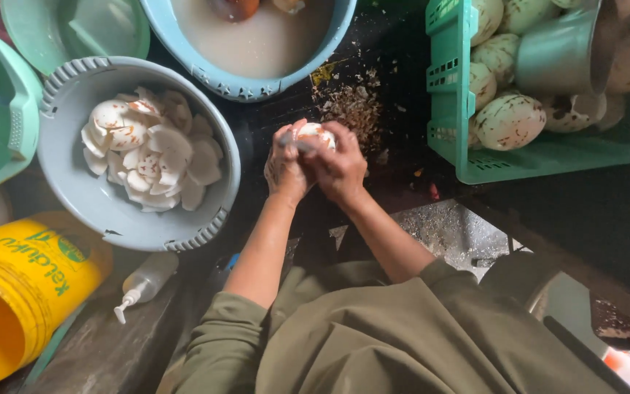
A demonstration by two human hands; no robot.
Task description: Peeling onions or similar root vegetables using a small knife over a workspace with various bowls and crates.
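Both my hands meet over the dark floor at the middle of the view. My left hand (284,166) and my right hand (341,169) wrap around one whitish round fruit piece (313,132) with brown flecks. A thin grey blade-like thing shows between the fingers. Whether it is a knife I cannot tell. Left of my hands, a grey basin (74,102) holds several peeled white pieces (151,152). Brown scraps (355,109) lie on the floor just beyond my hands.
A green crate (448,87) at the upper right holds several flecked round fruits (510,120) and a metal cup (559,52). A blue basin (253,84) of cloudy water sits at top. Green tubs, a yellow bucket (27,281) and a small squeeze bottle (144,281) stand at left.
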